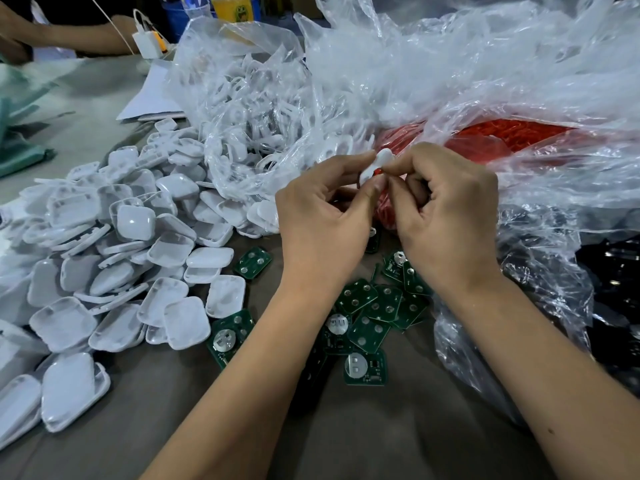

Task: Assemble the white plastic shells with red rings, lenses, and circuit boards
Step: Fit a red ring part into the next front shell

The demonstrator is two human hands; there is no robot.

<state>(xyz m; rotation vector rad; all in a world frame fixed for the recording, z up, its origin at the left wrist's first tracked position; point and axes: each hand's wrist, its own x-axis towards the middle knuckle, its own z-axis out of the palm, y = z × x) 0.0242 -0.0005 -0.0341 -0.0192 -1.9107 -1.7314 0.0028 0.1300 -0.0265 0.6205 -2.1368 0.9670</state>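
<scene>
My left hand [323, 216] and my right hand [446, 209] meet above the table, both pinching one white plastic shell [375, 164]. A bit of a red ring [378, 172] shows at the shell's edge between my fingertips. Green circuit boards [367, 327] lie scattered on the table under my wrists. A big heap of white shells [114, 258] spreads over the left. Behind my hands, a clear bag holds red rings [502, 136]. I see no lenses.
A clear bag of white shells [249, 116] stands behind the heap. Crumpled clear plastic [519, 81] fills the back right. White paper [152, 98], a charger [149, 43] and another person's arm [69, 36] are at the far left. Dark parts [616, 271] lie at the right edge.
</scene>
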